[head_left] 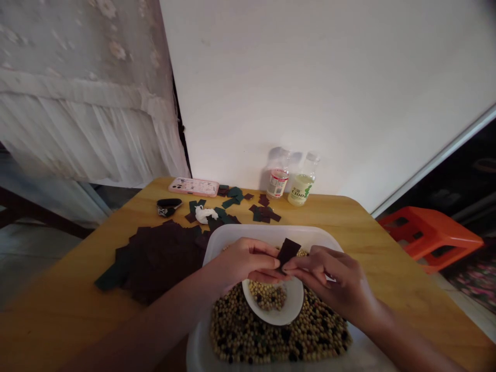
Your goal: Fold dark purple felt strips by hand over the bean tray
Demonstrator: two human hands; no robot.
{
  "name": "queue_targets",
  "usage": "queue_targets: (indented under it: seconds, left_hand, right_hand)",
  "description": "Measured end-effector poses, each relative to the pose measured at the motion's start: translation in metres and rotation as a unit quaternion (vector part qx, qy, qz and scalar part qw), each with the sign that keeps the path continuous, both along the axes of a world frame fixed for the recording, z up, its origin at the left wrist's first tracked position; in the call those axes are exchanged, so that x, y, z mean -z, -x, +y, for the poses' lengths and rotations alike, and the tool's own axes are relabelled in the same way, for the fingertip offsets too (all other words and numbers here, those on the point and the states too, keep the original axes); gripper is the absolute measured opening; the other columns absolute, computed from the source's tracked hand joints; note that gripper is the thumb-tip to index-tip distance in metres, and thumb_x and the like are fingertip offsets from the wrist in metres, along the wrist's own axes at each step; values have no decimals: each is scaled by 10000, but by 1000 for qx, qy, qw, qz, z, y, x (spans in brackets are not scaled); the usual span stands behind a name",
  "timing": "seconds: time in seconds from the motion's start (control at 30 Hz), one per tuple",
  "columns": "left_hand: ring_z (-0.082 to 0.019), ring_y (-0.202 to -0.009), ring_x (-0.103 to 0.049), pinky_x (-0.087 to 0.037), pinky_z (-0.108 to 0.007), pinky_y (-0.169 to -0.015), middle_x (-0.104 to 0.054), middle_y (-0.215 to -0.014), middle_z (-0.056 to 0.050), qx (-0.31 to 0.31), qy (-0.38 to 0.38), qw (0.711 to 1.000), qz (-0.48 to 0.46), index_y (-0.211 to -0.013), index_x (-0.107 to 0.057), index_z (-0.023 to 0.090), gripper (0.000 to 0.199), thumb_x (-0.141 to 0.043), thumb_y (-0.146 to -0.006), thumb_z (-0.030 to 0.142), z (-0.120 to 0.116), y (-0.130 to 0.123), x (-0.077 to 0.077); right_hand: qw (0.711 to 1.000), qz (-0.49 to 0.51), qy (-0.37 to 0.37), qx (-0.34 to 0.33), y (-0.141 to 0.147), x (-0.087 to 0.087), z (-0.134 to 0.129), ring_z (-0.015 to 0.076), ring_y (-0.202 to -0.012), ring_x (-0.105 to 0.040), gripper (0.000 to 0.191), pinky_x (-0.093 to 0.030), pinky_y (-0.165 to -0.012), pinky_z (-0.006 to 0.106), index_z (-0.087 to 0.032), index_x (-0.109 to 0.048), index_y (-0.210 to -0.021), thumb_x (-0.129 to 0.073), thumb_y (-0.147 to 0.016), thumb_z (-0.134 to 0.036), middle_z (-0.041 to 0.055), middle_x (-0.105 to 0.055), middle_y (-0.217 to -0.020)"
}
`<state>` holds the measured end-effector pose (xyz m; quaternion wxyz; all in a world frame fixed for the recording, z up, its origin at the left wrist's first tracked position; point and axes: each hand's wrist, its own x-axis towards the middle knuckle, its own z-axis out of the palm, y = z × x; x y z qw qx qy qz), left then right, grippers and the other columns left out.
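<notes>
Both hands meet over a white bowl that holds pale round beads or seeds. My left hand pinches a small dark fabric-like piece from the left. From the other side, the thumb and fingertips of my right hand press on its lower end. The bowl rests inside a large white plastic tub filled with tan and black round beads or seeds. Left of the tub lies a big heap of dark pieces, brown and green. My fingers partly cover the held piece.
At the back of the wooden table stand a red-labelled bottle and a green-labelled bottle. A pink phone, a black key fob and a crumpled white bundle lie back left. An orange stool stands at right.
</notes>
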<state>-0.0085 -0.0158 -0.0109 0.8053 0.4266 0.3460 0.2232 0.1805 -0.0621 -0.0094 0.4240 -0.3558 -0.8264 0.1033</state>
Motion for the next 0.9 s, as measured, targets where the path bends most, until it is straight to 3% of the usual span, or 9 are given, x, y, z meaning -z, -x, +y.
queue_targets:
  seconds: [0.17,0.33,0.47,0.6,0.77,0.9]
  left_hand:
    - [-171,-735,-661,-505,-270,-703,-700,-726,-49,1,-3,1000,-6,-752,-656,134,141,-683,-625,189,0,-1,0]
    - [-146,-681,-662,-508,-244,-681,-698,-688,-32,-7,1,1000,-4,-757,-661,138,140,-680,-622,172,1,0,0]
    - [-158,-738,-663,-507,-234,-675,-706,-754,-54,20,-6,1000,-10,-776,-663,137,127,-656,-657,180,1,0,0]
    - [-165,-713,-665,-507,-251,-681,-703,-711,-50,8,5,1000,-8,-763,-662,131,134,-663,-635,170,1,0,0]
    - [-179,-752,-662,-501,-273,-706,-705,-775,-69,19,2,1000,-11,-786,-659,131,144,-655,-651,181,1,0,0]
    - [-177,-756,-661,-496,-272,-714,-704,-757,-61,20,-4,1000,-11,-793,-661,135,146,-653,-654,177,1,1,0]
  right_hand:
    - [1000,18,-13,19,1,-2,0,126,-629,-624,333,-471,-487,208,-209,-343,-575,-580,-771,-80,-2,-598,-614]
    - [999,-35,-41,8,2,-5,0,99,-489,-523,196,-425,-444,218,-207,-477,-651,-600,-759,-98,-20,-598,-568]
    - [998,18,-40,48,1,-5,2,96,-521,-530,317,-420,-455,209,-207,-380,-563,-594,-753,-69,-20,-578,-571]
    - [999,-29,-38,15,0,-5,2,97,-454,-465,234,-395,-423,215,-213,-452,-615,-602,-753,-96,-50,-487,-484]
    - [997,40,-36,55,-1,-5,2,104,-558,-571,367,-430,-471,201,-205,-330,-533,-592,-747,-61,-32,-542,-546]
    - [999,-10,-25,29,-2,-4,3,102,-480,-528,313,-409,-432,211,-212,-382,-555,-599,-751,-100,-47,-489,-494]
